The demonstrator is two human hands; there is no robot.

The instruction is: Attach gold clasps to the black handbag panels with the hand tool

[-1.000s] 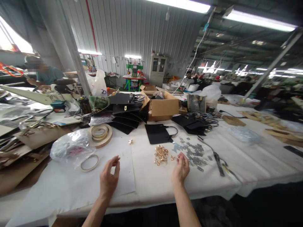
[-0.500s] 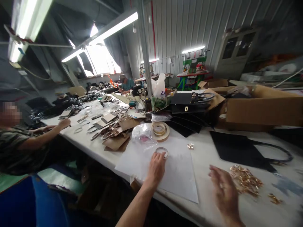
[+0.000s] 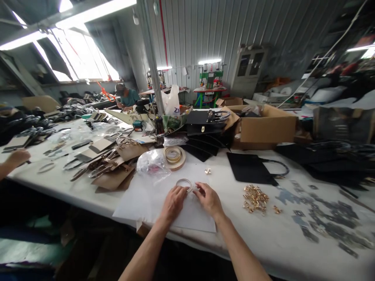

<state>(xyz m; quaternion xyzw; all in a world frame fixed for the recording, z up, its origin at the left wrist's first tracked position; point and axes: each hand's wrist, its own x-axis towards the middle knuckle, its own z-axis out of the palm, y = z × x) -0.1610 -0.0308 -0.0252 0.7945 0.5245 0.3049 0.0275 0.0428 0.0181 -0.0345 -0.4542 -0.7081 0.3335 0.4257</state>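
My left hand is closed on the near edge of a thin tape ring, over a white sheet. Just right of the ring, my right hand has its thumb and fingers curved with a small gap between them; nothing shows in them. Behind the ring lie a clear plastic bag and larger tape rolls. Small gold pieces sit beyond my right hand. A pile of gold hardware is farther right.
Brown bag pieces lie left, a black bag panel right, flat metal plates far right. A cardboard box stands at the back. Another person's hand is at the left edge; a person sits behind.
My right hand has moved left from beside the gold pile to the tape ring. My left hand stays at the ring. The view has turned to the right.
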